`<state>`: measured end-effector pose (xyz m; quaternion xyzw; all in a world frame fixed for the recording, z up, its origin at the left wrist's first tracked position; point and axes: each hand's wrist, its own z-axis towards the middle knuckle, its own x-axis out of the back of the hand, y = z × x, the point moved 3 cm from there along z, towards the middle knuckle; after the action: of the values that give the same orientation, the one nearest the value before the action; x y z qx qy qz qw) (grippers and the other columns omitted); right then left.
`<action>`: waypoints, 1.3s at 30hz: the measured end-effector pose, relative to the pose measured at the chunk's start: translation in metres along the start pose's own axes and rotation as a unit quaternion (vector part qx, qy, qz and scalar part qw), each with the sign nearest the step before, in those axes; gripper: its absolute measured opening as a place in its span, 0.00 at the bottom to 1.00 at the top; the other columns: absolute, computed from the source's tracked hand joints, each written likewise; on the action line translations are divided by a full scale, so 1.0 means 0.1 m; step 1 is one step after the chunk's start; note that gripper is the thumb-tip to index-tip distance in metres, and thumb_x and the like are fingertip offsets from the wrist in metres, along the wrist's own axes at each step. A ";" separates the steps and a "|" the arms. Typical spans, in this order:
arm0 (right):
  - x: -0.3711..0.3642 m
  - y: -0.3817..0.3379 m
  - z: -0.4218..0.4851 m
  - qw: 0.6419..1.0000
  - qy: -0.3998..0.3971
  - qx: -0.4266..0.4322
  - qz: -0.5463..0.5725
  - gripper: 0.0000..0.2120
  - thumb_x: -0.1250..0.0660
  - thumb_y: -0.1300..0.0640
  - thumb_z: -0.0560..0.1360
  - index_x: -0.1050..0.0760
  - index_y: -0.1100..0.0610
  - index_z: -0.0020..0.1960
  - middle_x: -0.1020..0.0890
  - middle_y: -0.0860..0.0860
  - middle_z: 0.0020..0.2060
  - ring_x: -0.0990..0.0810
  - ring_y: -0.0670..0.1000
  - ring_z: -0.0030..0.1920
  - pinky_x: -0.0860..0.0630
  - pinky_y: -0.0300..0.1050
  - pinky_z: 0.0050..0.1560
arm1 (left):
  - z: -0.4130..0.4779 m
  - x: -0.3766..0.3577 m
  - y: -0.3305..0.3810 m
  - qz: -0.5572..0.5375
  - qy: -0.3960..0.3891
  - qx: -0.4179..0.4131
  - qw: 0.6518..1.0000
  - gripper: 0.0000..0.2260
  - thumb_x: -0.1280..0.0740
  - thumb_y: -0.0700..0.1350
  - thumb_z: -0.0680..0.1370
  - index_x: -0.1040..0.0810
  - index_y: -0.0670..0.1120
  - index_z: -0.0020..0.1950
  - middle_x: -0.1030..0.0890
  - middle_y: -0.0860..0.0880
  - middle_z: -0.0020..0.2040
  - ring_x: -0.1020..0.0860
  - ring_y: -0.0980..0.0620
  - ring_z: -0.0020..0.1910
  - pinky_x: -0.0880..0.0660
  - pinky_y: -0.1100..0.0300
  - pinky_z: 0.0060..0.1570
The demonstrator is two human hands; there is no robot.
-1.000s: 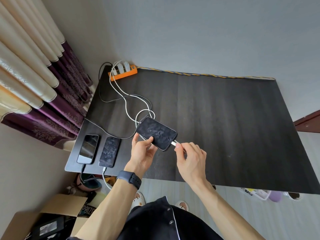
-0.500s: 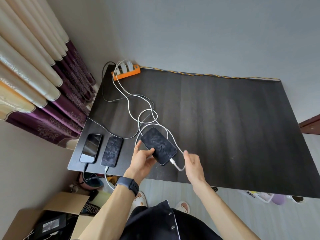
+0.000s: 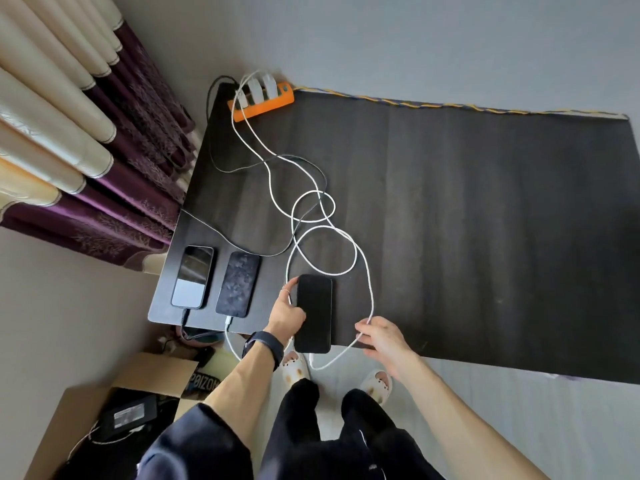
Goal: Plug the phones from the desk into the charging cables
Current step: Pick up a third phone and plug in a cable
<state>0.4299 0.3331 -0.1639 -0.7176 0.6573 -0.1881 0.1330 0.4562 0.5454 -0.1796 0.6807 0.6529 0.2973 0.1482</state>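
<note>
A black phone (image 3: 313,313) lies lengthwise at the desk's (image 3: 485,220) front edge, its near end hanging past the edge. My left hand (image 3: 285,315) grips its left side, with the forefinger up at the top corner. A white charging cable (image 3: 370,282) loops over the desk from the orange power strip (image 3: 263,103) and curves below the edge into the phone's near end. My right hand (image 3: 381,336) pinches this cable just right of the phone. Two more phones, a glossy one (image 3: 192,276) and a smudged one (image 3: 238,284), lie side by side at the front left corner, each with a cable in its near end.
A black cable (image 3: 242,168) also crosses the left part of the desk. Purple and cream curtains (image 3: 86,133) hang at the left. Below the desk's left corner stands an open cardboard box (image 3: 104,410) with a black power adapter inside. My slippered feet are under the front edge.
The phone went from tilted and lifted, with my right hand at its plug, to lying straight at the desk's front edge. My right hand left the plug and took hold of the cable.
</note>
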 end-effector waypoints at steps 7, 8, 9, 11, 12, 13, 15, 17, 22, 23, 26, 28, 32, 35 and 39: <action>-0.40 -0.08 0.11 0.999 -0.037 0.005 -0.015 0.12 0.33 0.57 0.78 0.24 0.57 0.61 0.21 0.54 0.58 0.23 0.53 0.62 0.26 0.52 0.65 | 0.07 0.03 -0.02 0.111 0.075 -0.041 0.990 0.34 0.40 0.32 0.72 0.34 0.53 0.75 0.21 0.44 0.60 0.23 0.43 0.60 0.25 0.54 0.59; -0.46 -0.10 0.11 0.999 -0.042 0.005 -0.011 0.12 0.33 0.57 0.78 0.24 0.57 0.61 0.21 0.54 0.58 0.23 0.52 0.62 0.26 0.52 0.65 | 0.05 0.01 -0.02 0.123 0.081 -0.051 0.988 0.34 0.39 0.32 0.72 0.34 0.51 0.77 0.23 0.44 0.64 0.25 0.43 0.63 0.28 0.54 0.64; -0.51 -0.11 0.12 0.999 -0.046 0.005 -0.004 0.12 0.32 0.57 0.78 0.25 0.57 0.61 0.21 0.54 0.59 0.23 0.52 0.62 0.26 0.52 0.64 | 0.04 0.00 -0.03 0.135 0.082 -0.058 0.986 0.34 0.38 0.33 0.72 0.35 0.49 0.77 0.25 0.43 0.66 0.26 0.43 0.65 0.30 0.54 0.66; -0.61 -0.13 0.13 0.999 -0.046 0.004 0.007 0.13 0.32 0.58 0.78 0.25 0.57 0.61 0.21 0.54 0.58 0.23 0.52 0.62 0.25 0.52 0.63 | 0.03 0.00 -0.06 0.151 0.077 -0.063 0.984 0.34 0.38 0.35 0.72 0.37 0.47 0.79 0.28 0.43 0.68 0.29 0.43 0.67 0.33 0.55 0.69; -0.65 -0.13 0.14 0.999 -0.045 0.004 0.011 0.13 0.32 0.58 0.78 0.25 0.57 0.61 0.21 0.54 0.58 0.23 0.51 0.62 0.25 0.51 0.63 | 0.03 0.02 -0.09 0.158 0.075 -0.066 0.982 0.34 0.38 0.35 0.72 0.39 0.47 0.79 0.29 0.43 0.69 0.30 0.43 0.68 0.33 0.55 0.70; -0.68 -0.13 0.15 0.999 -0.045 0.004 0.015 0.13 0.33 0.59 0.78 0.26 0.57 0.62 0.21 0.53 0.58 0.23 0.51 0.62 0.25 0.51 0.63 | 0.02 0.03 -0.10 0.168 0.072 -0.068 0.981 0.35 0.37 0.36 0.72 0.40 0.46 0.80 0.31 0.43 0.71 0.31 0.43 0.69 0.34 0.54 0.71; -0.75 -0.15 0.15 0.999 -0.047 0.004 0.020 0.13 0.33 0.60 0.77 0.25 0.57 0.62 0.21 0.53 0.58 0.23 0.51 0.62 0.26 0.52 0.65 | 0.02 0.12 -0.12 0.193 0.069 -0.078 0.976 0.35 0.36 0.38 0.73 0.41 0.46 0.80 0.35 0.45 0.75 0.34 0.43 0.71 0.35 0.53 0.72; -0.84 -0.20 0.15 0.998 -0.051 0.006 0.026 0.12 0.32 0.61 0.77 0.25 0.56 0.60 0.20 0.51 0.56 0.23 0.50 0.61 0.27 0.53 0.67 | 0.04 0.23 -0.14 0.232 0.058 -0.090 0.967 0.36 0.35 0.39 0.73 0.43 0.46 0.80 0.38 0.48 0.78 0.37 0.43 0.73 0.37 0.53 0.73; -1.02 -0.24 0.16 0.998 -0.053 0.012 0.031 0.13 0.34 0.62 0.78 0.26 0.56 0.62 0.22 0.52 0.58 0.25 0.51 0.62 0.28 0.53 0.68 | 0.14 0.45 -0.17 0.299 0.030 -0.118 0.946 0.37 0.34 0.41 0.74 0.47 0.44 0.81 0.41 0.48 0.80 0.41 0.46 0.77 0.38 0.51 0.75; -1.04 -0.24 0.16 0.998 -0.054 0.015 0.032 0.14 0.34 0.62 0.77 0.26 0.56 0.63 0.22 0.53 0.59 0.25 0.52 0.62 0.28 0.52 0.68 | 0.16 0.48 -0.16 0.305 0.025 -0.119 0.944 0.37 0.34 0.41 0.75 0.48 0.44 0.81 0.41 0.48 0.80 0.41 0.46 0.77 0.39 0.52 0.75; -1.08 -0.22 0.14 0.997 -0.056 0.019 0.042 0.16 0.34 0.63 0.77 0.26 0.56 0.64 0.23 0.53 0.63 0.26 0.52 0.64 0.28 0.52 0.67 | 0.24 0.54 -0.16 0.328 0.012 -0.138 0.935 0.38 0.34 0.41 0.74 0.48 0.46 0.81 0.40 0.47 0.80 0.39 0.45 0.76 0.38 0.52 0.75; -1.10 -0.22 0.14 0.997 -0.057 0.020 0.047 0.17 0.34 0.63 0.77 0.26 0.56 0.65 0.24 0.53 0.64 0.26 0.52 0.65 0.28 0.53 0.68 | 0.25 0.55 -0.12 0.341 0.010 -0.161 0.926 0.37 0.35 0.39 0.74 0.46 0.48 0.81 0.38 0.48 0.79 0.37 0.44 0.75 0.35 0.51 0.73; -1.09 -0.20 0.16 0.999 -0.033 0.036 0.015 0.22 0.33 0.63 0.76 0.31 0.56 0.69 0.24 0.50 0.67 0.24 0.53 0.65 0.27 0.52 0.65 | 0.17 0.74 -0.04 0.360 0.168 -0.201 0.896 0.27 0.36 0.39 0.74 0.31 0.48 0.73 0.29 0.46 0.72 0.31 0.41 0.67 0.29 0.45 0.64; -1.03 -0.12 0.12 0.965 0.142 0.105 -0.195 0.33 0.28 0.55 0.73 0.39 0.56 0.73 0.28 0.54 0.67 0.24 0.57 0.62 0.25 0.54 0.62 | 0.23 1.07 -0.19 0.420 0.225 -0.140 0.868 0.29 0.33 0.44 0.74 0.34 0.48 0.75 0.34 0.41 0.74 0.36 0.37 0.71 0.34 0.43 0.69; -1.04 0.03 -0.05 0.875 0.282 0.191 -0.345 0.41 0.25 0.52 0.70 0.42 0.58 0.76 0.35 0.59 0.69 0.31 0.62 0.65 0.27 0.56 0.61 | 0.31 1.31 -0.39 0.495 0.177 -0.114 0.843 0.32 0.36 0.55 0.78 0.44 0.53 0.80 0.35 0.40 0.74 0.39 0.38 0.73 0.34 0.46 0.70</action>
<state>0.4185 0.4365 -0.1708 -0.7760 0.3286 -0.5383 0.0030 0.4394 0.6829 -0.1995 0.8277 0.2055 0.5186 -0.0606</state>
